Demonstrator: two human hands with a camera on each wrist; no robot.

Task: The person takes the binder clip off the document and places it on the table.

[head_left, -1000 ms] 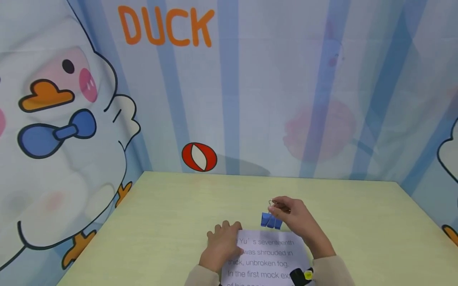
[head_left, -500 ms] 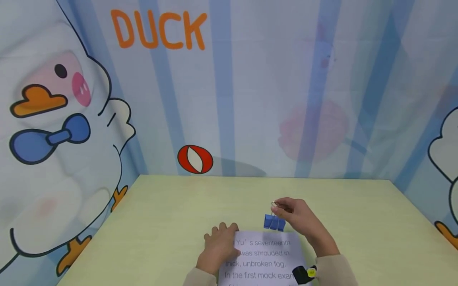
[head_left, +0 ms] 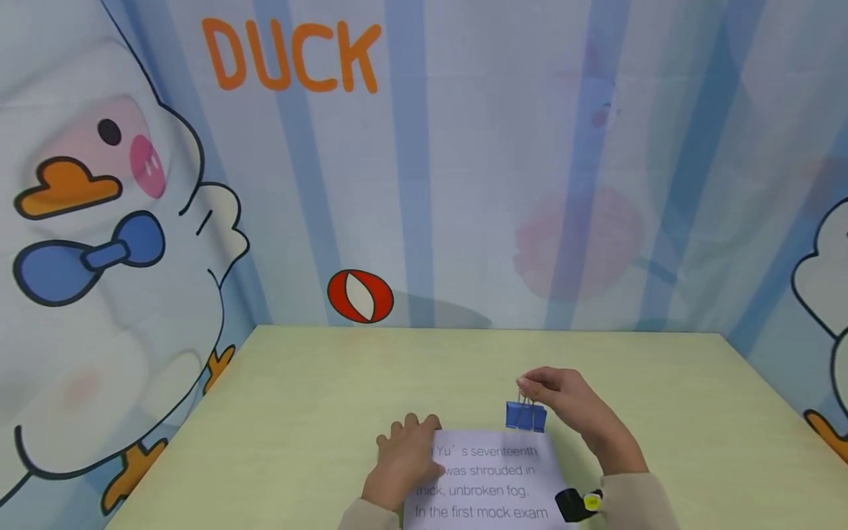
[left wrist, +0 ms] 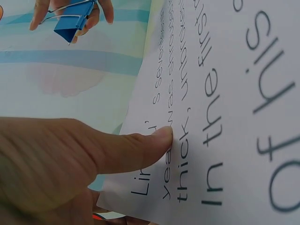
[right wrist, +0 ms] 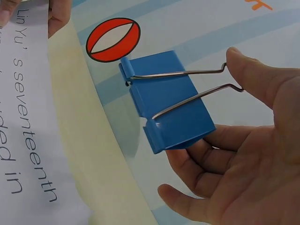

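Paper (head_left: pixel 486 492) lies pinched at its upper left by my left hand (head_left: pixel 405 460); my right hand (head_left: pixel 573 401) grasps a blue binder clip (head_left: pixel 525 417) by its wire handles (right wrist: pixel 183 73), near the paper's upper right.

Plain beige sleeves cover both arms, the left sleeve (head_left: pixel 369 515) and the right sleeve (head_left: pixel 639 502) both reaching the wrist. Against the right one's left edge sits a small, blocky black wrist device (head_left: pixel 568 505) bearing a round yellow marking (head_left: pixel 592 502). Both hands are bare.
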